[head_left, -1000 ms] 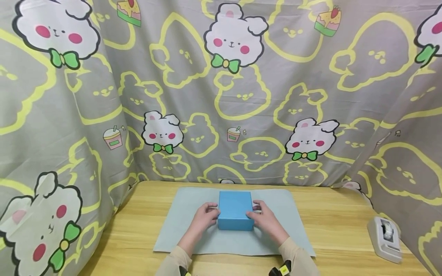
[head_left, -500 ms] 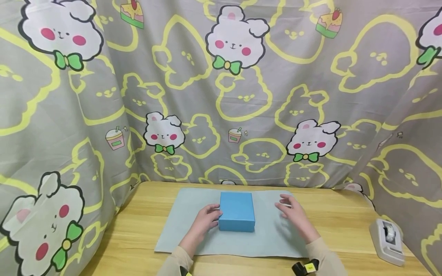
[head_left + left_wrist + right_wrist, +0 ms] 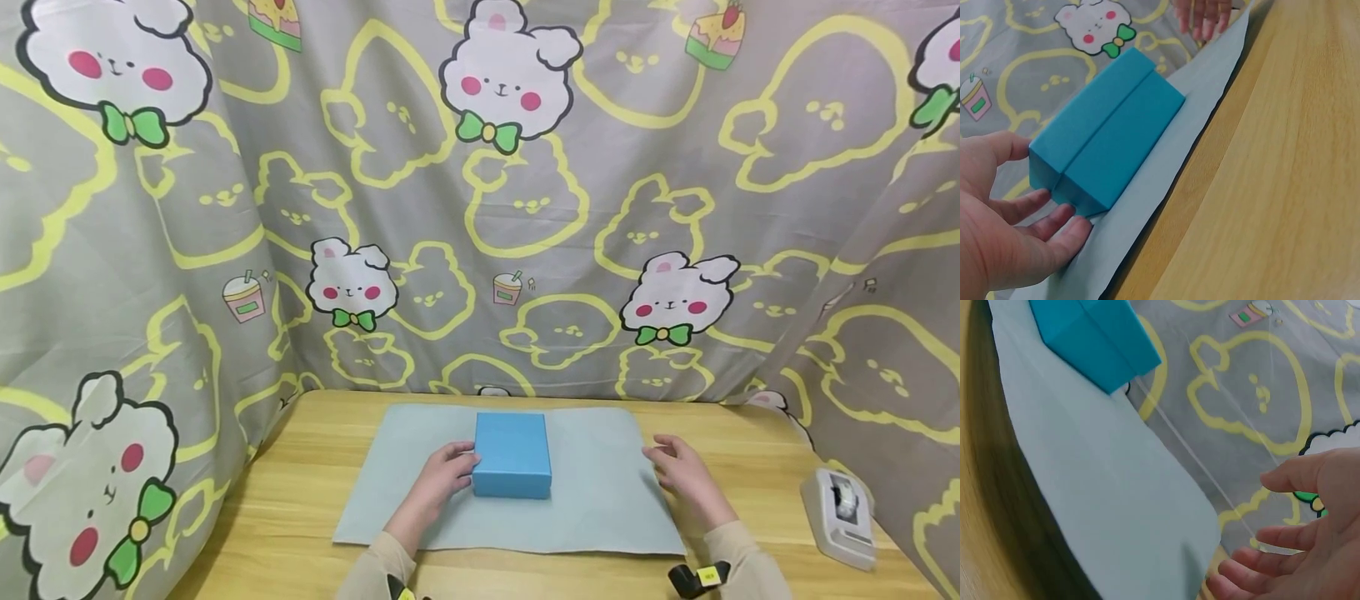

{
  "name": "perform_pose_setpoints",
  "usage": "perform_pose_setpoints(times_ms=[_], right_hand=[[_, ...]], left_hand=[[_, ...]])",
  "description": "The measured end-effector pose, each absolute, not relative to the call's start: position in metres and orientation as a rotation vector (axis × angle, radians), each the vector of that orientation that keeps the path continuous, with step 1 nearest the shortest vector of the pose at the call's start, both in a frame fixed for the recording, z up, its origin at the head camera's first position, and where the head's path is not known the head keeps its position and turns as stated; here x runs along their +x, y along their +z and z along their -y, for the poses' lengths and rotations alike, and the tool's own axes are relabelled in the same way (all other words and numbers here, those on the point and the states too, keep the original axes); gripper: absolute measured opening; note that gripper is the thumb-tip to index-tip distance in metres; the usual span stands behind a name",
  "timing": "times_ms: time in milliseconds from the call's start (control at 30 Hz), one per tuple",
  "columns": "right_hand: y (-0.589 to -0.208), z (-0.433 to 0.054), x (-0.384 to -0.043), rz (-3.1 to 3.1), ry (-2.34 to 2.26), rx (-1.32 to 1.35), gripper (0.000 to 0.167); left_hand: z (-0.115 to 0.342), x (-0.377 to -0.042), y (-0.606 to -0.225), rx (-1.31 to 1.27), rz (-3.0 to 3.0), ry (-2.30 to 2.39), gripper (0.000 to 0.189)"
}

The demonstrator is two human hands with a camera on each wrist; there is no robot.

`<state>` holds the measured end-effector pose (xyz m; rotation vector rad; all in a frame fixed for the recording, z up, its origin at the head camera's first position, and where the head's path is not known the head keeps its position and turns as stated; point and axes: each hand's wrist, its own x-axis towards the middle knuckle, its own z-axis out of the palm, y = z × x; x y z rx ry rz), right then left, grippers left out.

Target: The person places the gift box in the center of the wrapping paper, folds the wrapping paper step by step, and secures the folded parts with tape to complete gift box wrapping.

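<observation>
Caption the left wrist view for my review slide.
Left hand touching a blue box on a pale mat, right hand beyond.

The head view looks forward and down from farthest off at the table [image 3: 270,492] and curtain [image 3: 420,208], while two tilted wrist views look from close beside the left hand [image 3: 1007,219] and right hand [image 3: 1332,547], sharing the box [image 3: 1110,134] and mat [image 3: 1097,475]

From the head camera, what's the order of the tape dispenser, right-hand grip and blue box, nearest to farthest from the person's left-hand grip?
1. Blue box: right beside the left-hand grip, on the mat.
2. Right-hand grip: across, by the mat's right edge.
3. Tape dispenser: far right, on the table.
</observation>
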<state>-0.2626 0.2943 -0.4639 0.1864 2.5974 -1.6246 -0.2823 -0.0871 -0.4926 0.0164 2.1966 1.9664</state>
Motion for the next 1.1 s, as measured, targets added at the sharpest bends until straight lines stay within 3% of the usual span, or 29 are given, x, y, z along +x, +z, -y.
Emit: perform_pose_setpoints(times_ms=[400, 767, 967, 1100], right_hand=[[-0.469, -0.300, -0.265, -2.497, -1.630, 0.214, 0.068], [-0.466, -0.308, -0.261, -2.444, -1.649, 0.169, 0.058], [-0.464, -0.301, -0.260, -2.415, -1.725, 0.174, 0.026], [-0.457, -0.297, -0.257, -2.427, -1.757, 0.166, 0.020]], left_hand=[[0.085, -0.282, -0.489, 0.012, -2.188, 1.974, 0.060], [0.087, -0.282, -0.490, 0.021, -2.196, 1.970, 0.061], [0.087, -0.282, -0.491, 0.031, -2.195, 1.970, 0.061], [0.087, -0.282, -0.491, 0.027, -2.192, 1.969, 0.061]])
